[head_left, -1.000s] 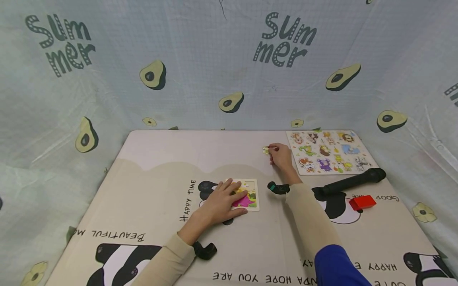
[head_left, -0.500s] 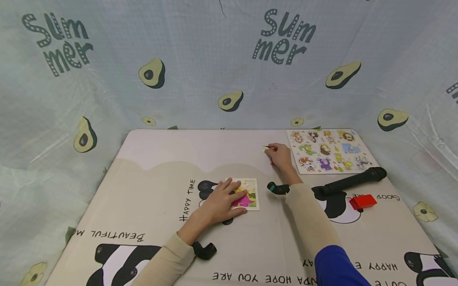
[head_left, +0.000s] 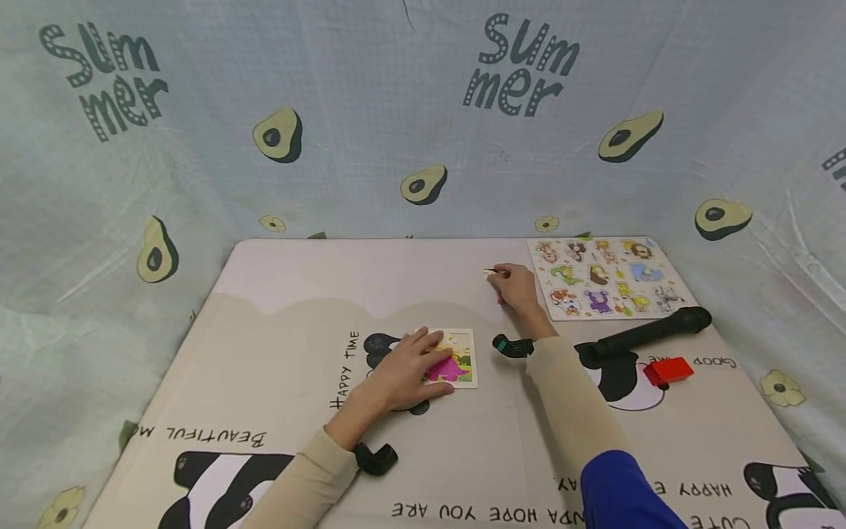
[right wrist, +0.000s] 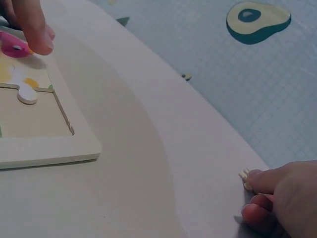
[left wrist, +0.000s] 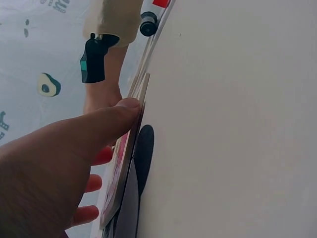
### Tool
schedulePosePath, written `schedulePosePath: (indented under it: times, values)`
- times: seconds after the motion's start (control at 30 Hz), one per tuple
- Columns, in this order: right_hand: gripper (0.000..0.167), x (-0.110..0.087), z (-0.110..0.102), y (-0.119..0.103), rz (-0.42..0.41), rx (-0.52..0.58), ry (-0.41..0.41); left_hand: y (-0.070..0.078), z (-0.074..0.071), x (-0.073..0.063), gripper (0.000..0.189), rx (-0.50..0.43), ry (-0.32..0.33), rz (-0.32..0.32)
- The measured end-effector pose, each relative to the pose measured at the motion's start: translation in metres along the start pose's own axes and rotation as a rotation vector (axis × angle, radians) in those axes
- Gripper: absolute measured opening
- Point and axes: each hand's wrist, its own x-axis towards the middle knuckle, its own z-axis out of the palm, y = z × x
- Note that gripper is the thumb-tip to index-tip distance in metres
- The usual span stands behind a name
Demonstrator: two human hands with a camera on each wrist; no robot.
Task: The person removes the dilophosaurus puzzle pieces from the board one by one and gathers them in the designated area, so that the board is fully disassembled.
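Observation:
A small framed jigsaw puzzle (head_left: 465, 358) with a pink picture lies in the middle of the table. My left hand (head_left: 405, 373) rests on its left part with the fingers spread, covering much of the picture. In the left wrist view the thumb (left wrist: 130, 104) lies at the near edge of the frame. My right hand (head_left: 518, 289) pinches a small jigsaw piece (right wrist: 244, 175) between thumb and fingers, over the table's far part. The fingers hide most of that piece. In the right wrist view a recess (right wrist: 34, 116) shows bare in the frame's corner.
A larger animal puzzle board (head_left: 545, 294) lies right of my right hand. Nearer are a black microphone (head_left: 651, 334) and a red block (head_left: 669, 371). A printed cloth (head_left: 357, 88) hangs behind the table (head_left: 297, 353).
The jigsaw piece in my right hand has tilted from showing its face to nearly edge-on. My left hand stays on the puzzle. The head view has shifted slightly.

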Motion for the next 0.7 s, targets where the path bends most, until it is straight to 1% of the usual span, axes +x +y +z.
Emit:
schedulePosePath:
  times: [0.17,0.3,0.53,0.7]
  values:
    - [0.045,-0.001,-0.002,-0.002,0.008,0.001,-0.010,-0.001,-0.004,-0.002,0.067,-0.016,-0.019,-0.055]
    - [0.047,-0.003,-0.002,-0.004,0.009,-0.015,-0.021,-0.003,-0.007,-0.008,0.068,-0.038,-0.022,-0.084]
    - [0.040,-0.014,-0.003,-0.009,-0.055,-0.086,-0.004,-0.010,-0.008,-0.015,0.069,-0.070,-0.013,-0.083]
    - [0.042,-0.027,-0.003,-0.015,-0.080,-0.090,-0.023,-0.013,-0.008,-0.016,0.068,-0.068,-0.006,-0.080]
